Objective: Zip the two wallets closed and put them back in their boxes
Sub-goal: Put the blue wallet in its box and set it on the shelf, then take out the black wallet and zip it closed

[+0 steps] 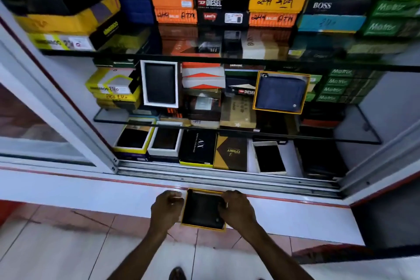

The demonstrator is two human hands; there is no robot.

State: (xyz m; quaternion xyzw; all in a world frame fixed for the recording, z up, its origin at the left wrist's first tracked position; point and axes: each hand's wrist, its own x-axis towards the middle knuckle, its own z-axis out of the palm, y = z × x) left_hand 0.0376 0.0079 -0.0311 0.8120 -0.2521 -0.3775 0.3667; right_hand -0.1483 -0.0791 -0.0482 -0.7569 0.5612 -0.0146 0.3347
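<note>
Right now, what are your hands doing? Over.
Both hands, left hand and right hand, on black wallet in yellow box. Blue wallet boxed on shelf. Nothing blocking.

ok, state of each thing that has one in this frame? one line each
black wallet: lying in its box, zip state not readable
yellow-rimmed box: open, no lid, on the white ledge
blue wallet: zipped shut, in an open yellow box propped on the middle shelf
left hand: at the box's left edge, fingers curled
right hand: fingers on the wallet's right side
cabinet sliding door: slid open

Blk wallet [202, 210] in yellow-rimmed box [205, 229]; navy wallet [281, 93].
</note>
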